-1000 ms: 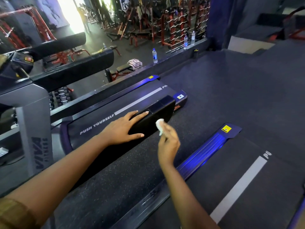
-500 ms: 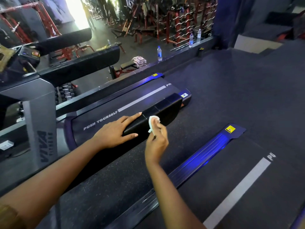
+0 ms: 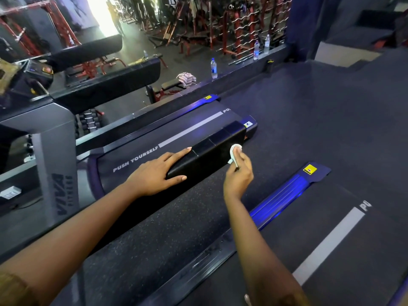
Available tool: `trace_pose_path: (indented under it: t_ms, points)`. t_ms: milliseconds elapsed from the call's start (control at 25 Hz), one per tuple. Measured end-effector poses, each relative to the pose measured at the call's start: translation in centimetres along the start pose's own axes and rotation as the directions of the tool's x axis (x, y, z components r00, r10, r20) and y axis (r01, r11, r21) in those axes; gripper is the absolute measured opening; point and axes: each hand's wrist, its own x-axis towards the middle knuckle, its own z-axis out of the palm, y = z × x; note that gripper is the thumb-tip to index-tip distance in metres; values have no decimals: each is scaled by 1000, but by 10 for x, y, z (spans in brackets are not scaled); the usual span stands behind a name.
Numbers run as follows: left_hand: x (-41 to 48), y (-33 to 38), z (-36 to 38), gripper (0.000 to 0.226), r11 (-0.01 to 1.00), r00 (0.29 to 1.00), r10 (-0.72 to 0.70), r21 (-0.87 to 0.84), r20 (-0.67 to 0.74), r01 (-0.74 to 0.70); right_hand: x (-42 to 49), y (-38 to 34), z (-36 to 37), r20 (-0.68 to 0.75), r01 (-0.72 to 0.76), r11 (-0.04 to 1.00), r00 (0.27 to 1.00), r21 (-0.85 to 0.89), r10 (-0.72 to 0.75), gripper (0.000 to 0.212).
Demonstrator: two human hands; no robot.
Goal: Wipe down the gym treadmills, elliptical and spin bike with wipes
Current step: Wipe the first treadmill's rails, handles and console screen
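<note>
A black padded handrail (image 3: 212,149) of the left treadmill (image 3: 154,138) runs across the middle of the view. My left hand (image 3: 154,173) lies flat on top of the rail, fingers straight, thumb down its near side. My right hand (image 3: 239,173) pinches a small white wipe (image 3: 234,152) and presses it against the rail's near side, right of my left hand. A second treadmill (image 3: 331,235) with a grey stripe and blue-lit side rail lies at the lower right.
The left treadmill's grey upright (image 3: 55,164) and console (image 3: 26,80) stand at the left. Beyond a ledge with water bottles (image 3: 213,68), weight racks and benches fill the lower floor. Dark rubber flooring (image 3: 320,111) spreads to the right.
My right hand has slid the wipe along the rail's side, first toward my left hand, then back out toward the rail's far end. My left hand has stayed on the rail.
</note>
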Motion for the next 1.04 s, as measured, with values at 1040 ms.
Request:
trace_pose_path:
  t_ms: [1040]
  points:
    - [1,-2,4,71,1000,1000,-10,-2,2,10,-89,-17,-16,78,-316,949,946,1,315,31]
